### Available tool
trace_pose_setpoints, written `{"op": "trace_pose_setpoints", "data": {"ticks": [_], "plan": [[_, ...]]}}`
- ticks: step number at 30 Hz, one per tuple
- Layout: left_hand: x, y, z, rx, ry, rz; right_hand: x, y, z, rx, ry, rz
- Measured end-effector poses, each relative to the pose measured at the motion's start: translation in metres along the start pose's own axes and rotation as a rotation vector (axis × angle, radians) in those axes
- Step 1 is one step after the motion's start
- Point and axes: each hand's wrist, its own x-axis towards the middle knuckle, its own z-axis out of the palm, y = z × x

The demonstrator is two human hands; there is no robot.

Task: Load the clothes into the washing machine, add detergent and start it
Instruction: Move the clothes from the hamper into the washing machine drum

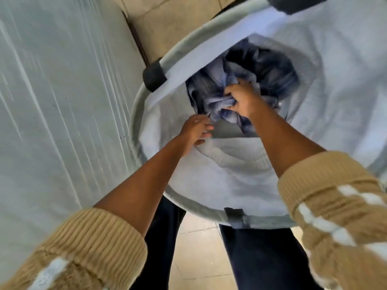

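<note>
I look straight down into a round pale-blue fabric laundry basket (219,185) with a grey rim and black handle patches. A heap of blue and dark denim clothes (257,68) lies at its bottom. My right hand (244,99) reaches deep inside and grips a bunch of light-blue cloth (217,103). My left hand (195,130) is lower left inside the basket, fingers loosely spread, touching the edge of the cloth near the liner. Both forearms come out of tan knitted sleeves. The washing machine and detergent are not seen.
A pale grey-green panel or wall (52,101) fills the left side, close to the basket. Beige floor tiles (196,248) show below between my dark trouser legs, and more beige floor (167,28) lies beyond the basket.
</note>
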Motion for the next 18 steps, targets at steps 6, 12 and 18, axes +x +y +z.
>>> {"op": "trace_pose_setpoints", "data": {"ticks": [6, 12, 18], "plan": [[-0.006, -0.026, -0.013, -0.547, -0.331, -0.336, -0.058, 0.070, 0.002, -0.023, -0.245, 0.195], [-0.066, -0.031, 0.028, -0.467, -0.298, -0.418, -0.138, 0.062, -0.043, -0.208, -0.450, 0.204], [-0.109, -0.020, 0.022, -0.455, 0.019, -0.143, -0.201, 0.044, -0.075, -0.192, -0.381, -0.028]]}}
